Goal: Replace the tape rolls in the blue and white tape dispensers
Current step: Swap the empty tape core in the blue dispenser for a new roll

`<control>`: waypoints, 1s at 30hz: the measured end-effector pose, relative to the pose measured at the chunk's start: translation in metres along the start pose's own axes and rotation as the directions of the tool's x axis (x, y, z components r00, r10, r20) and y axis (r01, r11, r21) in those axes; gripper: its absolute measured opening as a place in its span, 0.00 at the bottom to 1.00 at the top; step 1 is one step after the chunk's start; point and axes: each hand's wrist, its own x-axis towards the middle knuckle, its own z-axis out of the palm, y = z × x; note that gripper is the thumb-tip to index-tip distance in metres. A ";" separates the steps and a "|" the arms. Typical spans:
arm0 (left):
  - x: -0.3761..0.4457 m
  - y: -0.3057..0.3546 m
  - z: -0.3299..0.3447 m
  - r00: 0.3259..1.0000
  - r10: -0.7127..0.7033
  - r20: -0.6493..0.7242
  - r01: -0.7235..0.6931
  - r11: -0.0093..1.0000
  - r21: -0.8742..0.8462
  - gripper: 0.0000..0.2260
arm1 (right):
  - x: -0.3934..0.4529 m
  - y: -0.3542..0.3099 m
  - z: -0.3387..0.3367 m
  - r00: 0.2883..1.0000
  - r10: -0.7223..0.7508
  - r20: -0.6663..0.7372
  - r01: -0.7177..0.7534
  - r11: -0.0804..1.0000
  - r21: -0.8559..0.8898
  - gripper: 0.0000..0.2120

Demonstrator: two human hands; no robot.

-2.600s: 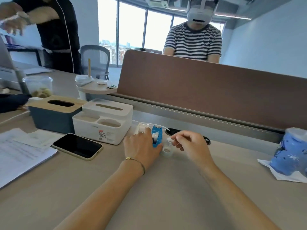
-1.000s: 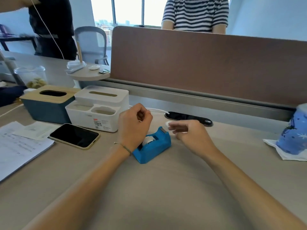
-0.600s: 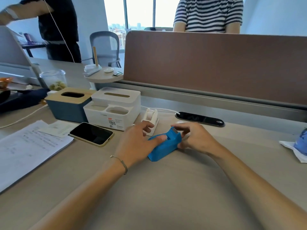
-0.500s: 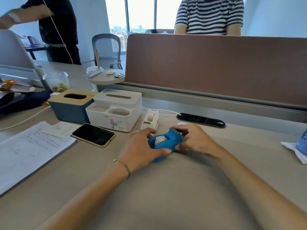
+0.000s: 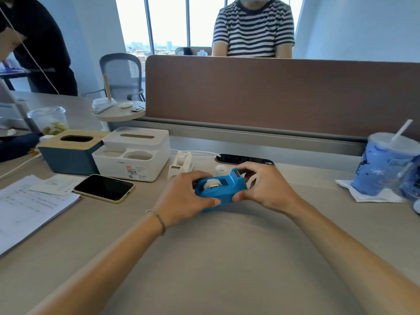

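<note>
From the head camera, both hands are on the blue tape dispenser (image 5: pixel 221 192) in the middle of the desk (image 5: pixel 227 258). The left hand (image 5: pixel 184 198) is curled round its rear end, thumb along the near side and fingers wrapped over the far side. The right hand (image 5: pixel 266 185) is closed on the front end, thumb pressed to the near lower corner and fingers hooked over the cutter end. Whether the dispenser's base touches the desk cannot be told. A white tape roll (image 5: pixel 211 184) sits in the dispenser's cradle, its hub showing from above.

Just behind the hands, the white tape dispenser (image 5: pixel 181 164) stands upright on the desk, untouched, with a white cable (image 5: pixel 200 152) running past it. A small clear tape roll (image 5: pixel 221 170) lies on the desk between the white dispenser and the right hand's fingers.

To the left sit a white tissue box (image 5: pixel 134 153) and a blue box with a wooden lid (image 5: pixel 70 153), side by side. In front of them a phone (image 5: pixel 104 188) lies face up, beside a stack of papers (image 5: pixel 29 205).

At far right a blue cup with a straw (image 5: pixel 384 164) stands on a napkin (image 5: pixel 372 194). A brown divider (image 5: pixel 284 96) runs along the back of the desk, and a person in a striped shirt (image 5: pixel 253 26) stands behind it.
</note>
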 end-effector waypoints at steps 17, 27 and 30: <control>0.006 0.051 0.076 0.932 0.187 0.310 -0.166 0.982 -0.094 0.25 | -0.105 0.053 -0.046 0.972 0.237 -0.006 -0.236 0.969 -0.071 0.27; 0.032 0.032 0.070 0.840 0.202 0.503 -0.133 0.976 -0.170 0.23 | -0.076 0.044 -0.068 0.993 0.121 0.016 -0.119 0.989 -0.090 0.15; 0.034 0.030 0.068 0.834 0.195 0.517 -0.117 0.977 -0.179 0.22 | -0.062 0.024 -0.060 0.993 0.068 0.095 -0.054 0.988 -0.141 0.08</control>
